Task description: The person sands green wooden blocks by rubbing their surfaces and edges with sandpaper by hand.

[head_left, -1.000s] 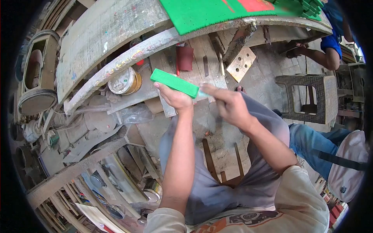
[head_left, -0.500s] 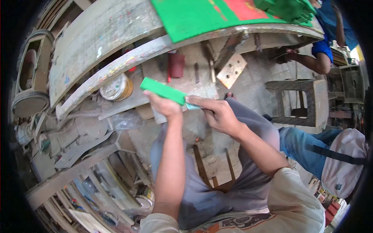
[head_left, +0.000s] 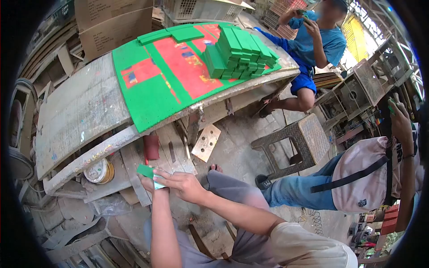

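Right hand [head_left: 184,185], pinching sheet [head_left: 158,185], moved over left hand [head_left: 146,182] gripping block [head_left: 145,170] outside table edge [head_left: 96,150].

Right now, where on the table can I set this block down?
The worn tabletop left of the green mat looks bare, as does the mat's near-left green area, bordered by the table's front edge. It's crowded at the mat's right, under stacked green blocks, and flat green pieces lie along its far edge.

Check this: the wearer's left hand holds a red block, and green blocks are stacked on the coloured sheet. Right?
Not quite: the block in the left hand is green, not red, as the head view shows. Green blocks are stacked on the sheet.
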The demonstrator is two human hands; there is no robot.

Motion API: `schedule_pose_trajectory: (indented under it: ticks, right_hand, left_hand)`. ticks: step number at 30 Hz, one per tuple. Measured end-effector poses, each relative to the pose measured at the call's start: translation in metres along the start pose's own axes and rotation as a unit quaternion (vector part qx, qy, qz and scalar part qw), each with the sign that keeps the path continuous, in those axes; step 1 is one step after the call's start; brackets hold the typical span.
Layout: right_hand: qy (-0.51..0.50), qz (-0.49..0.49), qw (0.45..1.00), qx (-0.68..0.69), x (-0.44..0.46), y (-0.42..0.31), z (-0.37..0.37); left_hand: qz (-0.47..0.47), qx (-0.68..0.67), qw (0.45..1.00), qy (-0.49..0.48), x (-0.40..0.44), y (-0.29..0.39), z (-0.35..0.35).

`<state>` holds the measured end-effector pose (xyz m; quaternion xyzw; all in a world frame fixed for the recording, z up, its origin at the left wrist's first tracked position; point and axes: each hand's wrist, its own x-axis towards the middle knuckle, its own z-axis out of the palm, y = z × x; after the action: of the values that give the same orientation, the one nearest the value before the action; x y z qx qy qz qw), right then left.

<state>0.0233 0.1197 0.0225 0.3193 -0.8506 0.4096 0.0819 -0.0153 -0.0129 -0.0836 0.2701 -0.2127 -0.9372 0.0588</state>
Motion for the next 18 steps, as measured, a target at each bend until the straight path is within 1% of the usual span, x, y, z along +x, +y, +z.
schedule_pose_trajectory:
  ticks: [2, 4, 6, 7, 8, 9, 10, 11, 12, 14, 16, 17, 18]
  right_hand:
    - [0.021, -0.004, 1.000, -0.013, 0.000, 0.008, -0.002]
    - [0.082, 0.019, 0.996, -0.037, -0.001, 0.020, 0.001]
    - [0.096, 0.029, 0.994, -0.039, -0.003, 0.017, 0.000]
    - [0.072, 0.008, 0.997, -0.009, -0.001, 0.007, -0.004]
    - [0.047, -0.012, 0.999, 0.022, 0.000, -0.002, -0.007]
    - [0.002, 0.000, 1.000, 0.024, 0.001, -0.007, -0.007]
    - [0.004, 0.002, 1.000, 0.024, 0.001, -0.005, -0.006]
    - [0.018, -0.003, 1.000, 0.020, 0.001, -0.002, -0.004]
    - [0.032, -0.008, 0.999, 0.015, 0.000, 0.002, -0.004]
    - [0.025, 0.000, 1.000, -0.010, -0.001, 0.012, -0.007]
    - [0.032, 0.048, 0.998, -0.011, 0.000, 0.014, -0.013]
    - [0.036, 0.051, 0.998, -0.019, -0.003, 0.011, -0.014]
    - [0.026, 0.033, 0.999, 0.003, -0.002, 0.002, -0.016]
  left_hand:
    - [0.040, 0.008, 0.990, 0.132, 0.003, 0.000, 0.005]
    - [0.039, 0.024, 0.989, 0.139, -0.014, 0.008, 0.024]
    - [0.066, 0.061, 0.980, 0.178, -0.026, 0.011, 0.042]
    - [0.096, 0.086, 0.983, 0.128, -0.002, 0.003, 0.007]
    - [0.096, 0.085, 0.984, 0.126, -0.002, 0.006, -0.002]
    - [0.045, 0.068, 0.996, 0.047, -0.004, 0.009, -0.008]
    - [-0.006, 0.051, 0.998, -0.032, -0.015, 0.016, 0.004]
    - [-0.006, 0.047, 0.998, 0.047, -0.025, 0.017, 0.019]
    - [-0.008, 0.049, 0.998, 0.047, -0.020, 0.016, 0.019]
    - [0.089, 0.058, 0.984, 0.142, -0.008, 0.010, 0.020]
    - [0.079, 0.077, 0.986, 0.129, -0.016, 0.012, 0.027]
    - [0.074, 0.080, 0.986, 0.128, -0.013, 0.012, 0.022]
    - [0.070, 0.084, 0.986, 0.126, -0.010, 0.012, 0.020]
